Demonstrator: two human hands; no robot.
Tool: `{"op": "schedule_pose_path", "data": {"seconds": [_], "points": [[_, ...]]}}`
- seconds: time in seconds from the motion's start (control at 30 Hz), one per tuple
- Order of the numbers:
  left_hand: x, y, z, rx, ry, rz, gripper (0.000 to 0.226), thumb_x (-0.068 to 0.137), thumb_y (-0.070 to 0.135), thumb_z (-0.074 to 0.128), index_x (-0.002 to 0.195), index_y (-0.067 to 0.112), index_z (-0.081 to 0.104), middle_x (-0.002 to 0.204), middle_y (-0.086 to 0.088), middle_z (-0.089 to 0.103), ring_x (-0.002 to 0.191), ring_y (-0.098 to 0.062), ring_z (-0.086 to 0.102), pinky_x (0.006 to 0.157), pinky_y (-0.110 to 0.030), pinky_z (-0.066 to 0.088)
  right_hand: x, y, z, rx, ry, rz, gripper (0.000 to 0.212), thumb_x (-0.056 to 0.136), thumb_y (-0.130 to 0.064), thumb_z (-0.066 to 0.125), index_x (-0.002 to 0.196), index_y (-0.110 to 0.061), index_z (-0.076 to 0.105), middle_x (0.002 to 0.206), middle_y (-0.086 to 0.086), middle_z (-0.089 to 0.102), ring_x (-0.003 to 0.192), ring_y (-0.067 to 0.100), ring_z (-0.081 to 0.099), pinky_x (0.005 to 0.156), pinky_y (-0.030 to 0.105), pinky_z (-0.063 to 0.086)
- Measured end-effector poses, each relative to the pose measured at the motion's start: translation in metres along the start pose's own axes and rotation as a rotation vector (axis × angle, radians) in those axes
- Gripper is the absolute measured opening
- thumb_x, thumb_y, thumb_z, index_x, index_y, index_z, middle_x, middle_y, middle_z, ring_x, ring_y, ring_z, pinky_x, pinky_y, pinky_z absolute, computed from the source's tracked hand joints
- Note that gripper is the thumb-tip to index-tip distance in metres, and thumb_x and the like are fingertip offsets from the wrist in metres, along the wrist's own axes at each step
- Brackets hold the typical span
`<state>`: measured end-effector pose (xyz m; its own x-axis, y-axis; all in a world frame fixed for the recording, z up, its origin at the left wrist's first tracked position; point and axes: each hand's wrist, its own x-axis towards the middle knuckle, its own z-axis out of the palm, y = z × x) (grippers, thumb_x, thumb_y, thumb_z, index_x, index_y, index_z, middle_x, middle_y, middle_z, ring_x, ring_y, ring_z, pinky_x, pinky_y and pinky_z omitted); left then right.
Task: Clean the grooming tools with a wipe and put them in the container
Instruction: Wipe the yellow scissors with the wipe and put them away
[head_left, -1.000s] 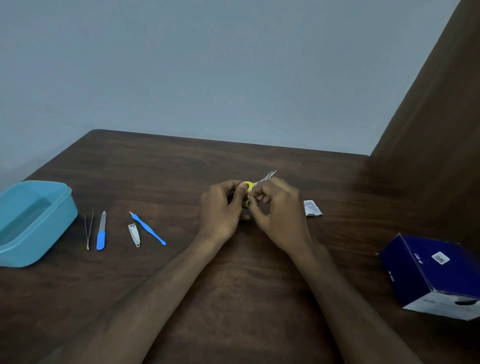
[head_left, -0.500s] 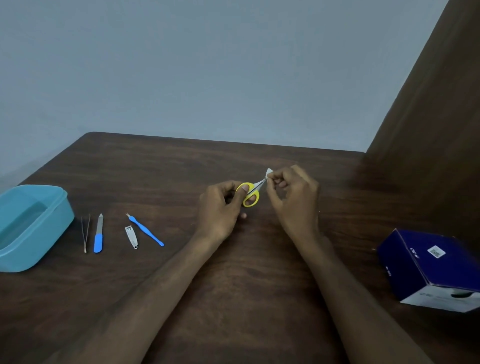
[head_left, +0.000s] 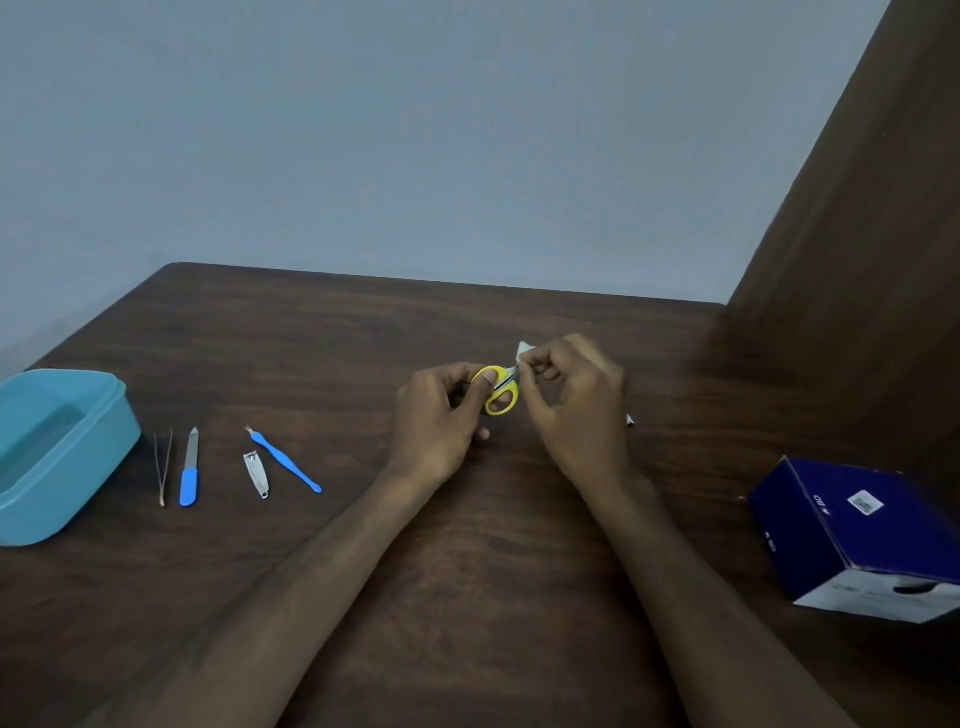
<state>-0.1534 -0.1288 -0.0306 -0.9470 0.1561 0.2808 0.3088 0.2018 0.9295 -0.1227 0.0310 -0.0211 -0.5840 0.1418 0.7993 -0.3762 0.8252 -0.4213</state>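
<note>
My left hand (head_left: 441, 415) grips the yellow-handled scissors (head_left: 503, 397) by the handle loops at the table's middle. My right hand (head_left: 576, 405) pinches a small white wipe (head_left: 522, 351) around the scissor blades, which are hidden under it. To the left on the table lie tweezers (head_left: 163, 465), a blue-handled nail file (head_left: 189, 470), a metal nail clipper (head_left: 256, 474) and a blue cuticle tool (head_left: 285, 460). A light blue container (head_left: 78, 467) stands open at the far left edge.
A dark blue box (head_left: 862, 535) sits at the right near the front. A bit of a wrapper (head_left: 630, 420) peeks out behind my right hand. A dark wooden panel (head_left: 857, 260) rises along the table's right side.
My right hand slid with the wipe from the scissor handles out along the blades, then back a little toward the handles. My left hand kept its grip.
</note>
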Motion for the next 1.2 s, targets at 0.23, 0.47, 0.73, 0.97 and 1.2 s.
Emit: {"op": "schedule_pose_path", "data": {"seconds": [0.23,0.47,0.73,0.97,1.2], "points": [[0.001,-0.005,0.0,-0.044,-0.008,-0.015,0.026,0.109,0.027,0.062,0.097,0.018,0.083,0.082,0.001,0.081,0.06,-0.016,0.074,0.061,-0.039,0.064,-0.003,-0.003,0.01,0.008,-0.103,-0.04,0.008,0.088,-0.006,0.075,0.083,-0.01,0.07,0.084,0.004,0.065,0.075,0.02,0.061,0.068,0.041,0.053],[-0.001,-0.003,0.0,-0.169,-0.067,-0.038,0.035,0.113,0.03,0.053,0.103,0.015,0.083,0.09,-0.003,0.083,0.079,-0.023,0.081,0.072,-0.047,0.067,-0.008,-0.013,0.013,0.039,-0.139,-0.023,0.007,0.092,-0.011,0.074,0.086,-0.012,0.071,0.086,0.0,0.064,0.075,0.013,0.059,0.068,0.035,0.051],[0.002,0.0,-0.002,-0.353,-0.141,-0.129,0.024,0.111,0.017,0.057,0.114,0.008,0.079,0.102,-0.012,0.081,0.092,-0.014,0.077,0.073,-0.024,0.065,-0.005,-0.016,0.011,0.064,-0.093,0.07,0.003,0.096,-0.011,0.071,0.094,-0.012,0.069,0.092,-0.003,0.061,0.074,0.001,0.054,0.07,0.022,0.046],[0.0,0.005,-0.005,-0.439,-0.203,-0.157,0.021,0.105,0.005,0.065,0.122,0.008,0.076,0.099,-0.004,0.08,0.096,-0.015,0.079,0.08,-0.024,0.064,-0.003,-0.012,0.013,0.103,0.055,0.269,0.005,0.09,-0.013,0.075,0.09,-0.017,0.074,0.098,-0.006,0.068,0.081,0.006,0.069,0.071,0.041,0.061],[0.001,0.005,-0.006,-0.377,-0.222,-0.176,0.021,0.102,0.016,0.071,0.113,-0.002,0.077,0.094,-0.017,0.075,0.088,-0.015,0.074,0.076,-0.025,0.065,0.006,-0.006,-0.004,0.113,-0.1,0.063,0.006,0.09,-0.007,0.08,0.09,-0.011,0.075,0.087,-0.005,0.075,0.082,0.006,0.068,0.072,0.025,0.054]]}}
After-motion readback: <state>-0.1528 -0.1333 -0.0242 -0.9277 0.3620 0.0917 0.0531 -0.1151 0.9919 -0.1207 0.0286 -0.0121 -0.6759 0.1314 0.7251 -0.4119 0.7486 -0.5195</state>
